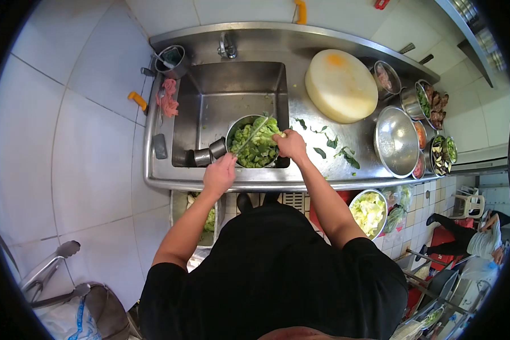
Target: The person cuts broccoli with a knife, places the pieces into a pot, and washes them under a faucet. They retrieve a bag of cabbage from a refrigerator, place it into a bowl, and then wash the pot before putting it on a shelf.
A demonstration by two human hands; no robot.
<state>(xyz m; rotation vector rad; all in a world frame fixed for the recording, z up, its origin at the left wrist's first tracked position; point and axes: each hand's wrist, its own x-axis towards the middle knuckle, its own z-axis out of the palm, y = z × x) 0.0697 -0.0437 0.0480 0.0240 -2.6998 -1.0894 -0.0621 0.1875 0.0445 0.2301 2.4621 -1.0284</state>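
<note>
Over the sink, my left hand (220, 173) is closed around the handle of a knife (251, 136), its thin blade slanting up and right across the greens. My right hand (290, 144) grips a head of broccoli (268, 127) from the right side, with the blade against or close to it. Beneath both hands a round metal pot (230, 137) stands in the sink, filled with cut green florets (254, 154). Two small metal cups (209, 152) lie beside the pot on its left. My fingers hide the knife's handle and the broccoli's stem end.
A thick round cutting board (341, 85) rests on the steel counter, with loose leaves (331, 143) near it. To the right are a metal bowl (396, 141) and several food containers. Pink cloth (168, 98) lies left of the sink (232, 71). A person (481, 241) is at far right.
</note>
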